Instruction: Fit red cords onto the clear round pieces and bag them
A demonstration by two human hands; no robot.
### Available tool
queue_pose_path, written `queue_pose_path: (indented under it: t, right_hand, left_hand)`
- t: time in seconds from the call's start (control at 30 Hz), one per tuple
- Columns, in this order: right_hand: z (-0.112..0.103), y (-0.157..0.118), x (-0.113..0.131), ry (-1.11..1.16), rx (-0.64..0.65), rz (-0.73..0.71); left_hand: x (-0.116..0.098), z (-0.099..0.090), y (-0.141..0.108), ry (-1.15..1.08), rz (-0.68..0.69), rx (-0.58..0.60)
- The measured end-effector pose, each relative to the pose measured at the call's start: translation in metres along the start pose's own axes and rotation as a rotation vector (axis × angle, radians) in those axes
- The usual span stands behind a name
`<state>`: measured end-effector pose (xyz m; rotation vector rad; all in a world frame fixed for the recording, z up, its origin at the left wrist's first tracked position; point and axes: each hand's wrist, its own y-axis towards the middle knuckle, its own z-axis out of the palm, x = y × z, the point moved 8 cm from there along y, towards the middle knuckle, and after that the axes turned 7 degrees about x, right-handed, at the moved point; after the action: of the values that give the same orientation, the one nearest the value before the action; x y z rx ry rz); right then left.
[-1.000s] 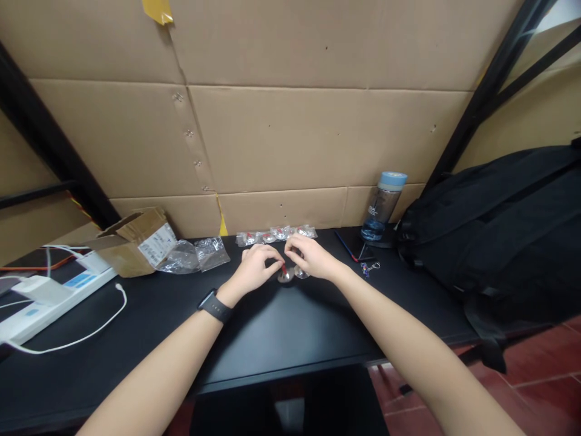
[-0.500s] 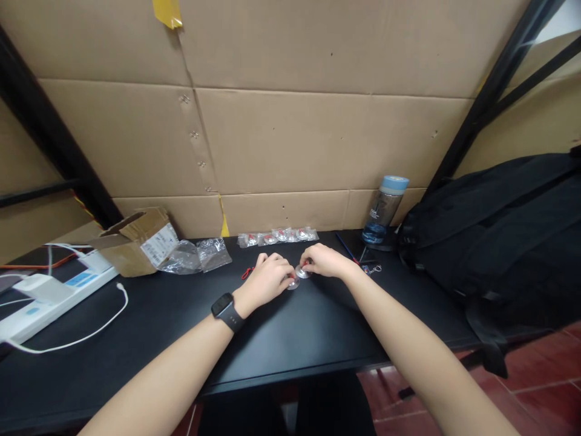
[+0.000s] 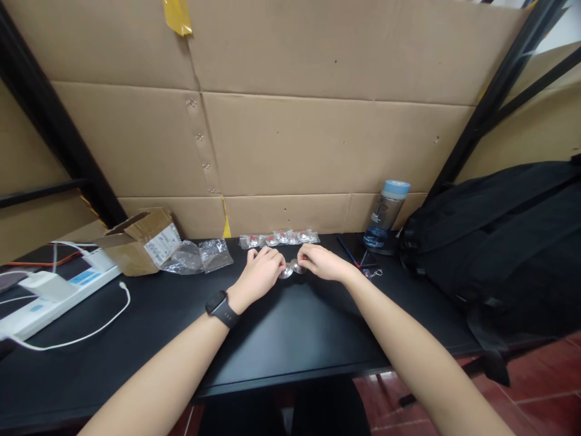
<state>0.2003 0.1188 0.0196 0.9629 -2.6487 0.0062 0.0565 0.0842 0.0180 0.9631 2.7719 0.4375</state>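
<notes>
My left hand point(image 3: 262, 270), with a black watch point(image 3: 222, 307) on its wrist, has its fingers closed on a small shiny metal cymbal point(image 3: 286, 272). My right hand point(image 3: 319, 262) pinches a second small cymbal point(image 3: 297, 266), with a bit of red showing at the fingertips. The two round rims are side by side just above the black table point(image 3: 295, 333); whether they touch I cannot tell. Behind the hands lies a row of small clear packets point(image 3: 279, 238) with silvery and red contents. The fingers cover part of each cymbal.
To the left are an opened cardboard box point(image 3: 140, 245), crumpled plastic bags point(image 3: 215, 255) and a white power strip point(image 3: 66, 298) with cables. At right stand a water bottle point(image 3: 385, 213) and a black backpack point(image 3: 494, 242). A pen point(image 3: 348, 251) and a keychain point(image 3: 373, 274) lie near the bottle.
Both hands and cymbals have shifted slightly left, and the left cymbal has risen toward the back, level with the other. The red cord loop beside my left hand no longer shows.
</notes>
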Motion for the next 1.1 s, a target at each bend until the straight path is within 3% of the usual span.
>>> queue_pose_path:
  t: [0.17,0.27,0.37,0.47,0.57,0.87,1.0,1.1]
  right_hand:
    - [-0.013,0.0,-0.002,0.066,-0.133,-0.051]
    - [-0.027,-0.001,0.001,0.252,-0.284,-0.095]
    - [-0.026,0.002,0.007,0.708,-0.36,-0.112]
    - [-0.006,0.008,0.018,1.218,-0.29,-0.098]
    - [0.007,0.009,0.027,1.436,-0.23,-0.054]
    - [0.016,0.007,0.018,1.53,-0.08,0.049]
    - [0.019,0.009,0.019,1.586,-0.07,0.024]
    - [0.018,0.007,0.02,1.556,-0.082,0.016]
  left_hand:
    - [0.02,-0.015,0.001,-0.153,-0.159,-0.151]
    - [0.033,-0.022,-0.001,-0.331,-0.25,-0.261]
    - [0.031,-0.032,-0.003,-0.475,-0.22,-0.387]
    - [0.02,-0.038,-0.005,-0.481,-0.162,-0.429]
    - [0.013,-0.038,-0.005,-0.406,-0.175,-0.409]
    - [0.019,-0.023,-0.002,-0.269,-0.272,-0.246]
    - [0.032,-0.022,0.001,-0.216,-0.287,-0.168]
    - [0.053,-0.023,-0.002,-0.015,-0.311,-0.09]
